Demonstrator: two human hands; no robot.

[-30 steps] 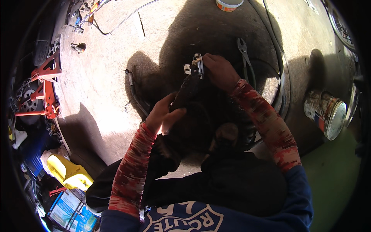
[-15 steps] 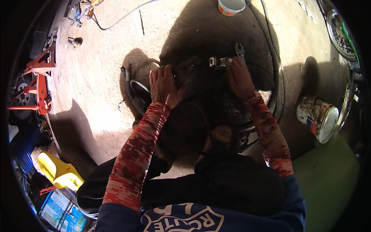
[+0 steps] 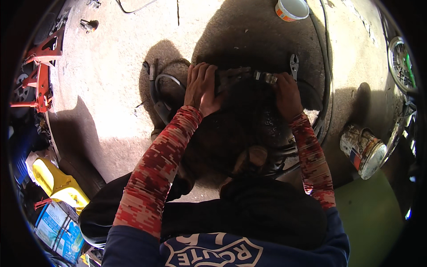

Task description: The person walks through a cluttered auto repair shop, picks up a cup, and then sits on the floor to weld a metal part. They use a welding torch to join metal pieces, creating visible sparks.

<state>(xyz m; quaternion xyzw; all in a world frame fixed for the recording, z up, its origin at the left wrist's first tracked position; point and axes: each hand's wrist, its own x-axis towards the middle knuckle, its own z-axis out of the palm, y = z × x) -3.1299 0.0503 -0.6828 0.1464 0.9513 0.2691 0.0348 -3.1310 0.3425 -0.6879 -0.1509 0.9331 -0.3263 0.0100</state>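
A dark machine part (image 3: 231,115) lies in deep shadow on the ground in front of my legs, most of its shape lost in the dark. My left hand (image 3: 202,89) grips its left side, fingers together over the far edge. At the far right of the part sits a small shiny metal fitting (image 3: 269,78). My right hand (image 3: 288,95) closes its fingertips at this fitting's right end; the thumb is hard to see. Just beyond the right hand lie slip-joint pliers (image 3: 294,66). A bent grey hose (image 3: 155,91) curves along the left of the part.
A white bucket (image 3: 292,10) stands at the far right. Nearer right, a paint-stained bucket (image 3: 362,153) leans beside a spoked wheel (image 3: 400,64). A thick cable (image 3: 327,49) runs along the right. Red metal stands (image 3: 43,84) and a yellow plastic piece (image 3: 58,182) line the left.
The view has shifted, so the surroundings sit a little differently. Both hands keep their places on the dark part and at the metal fitting.
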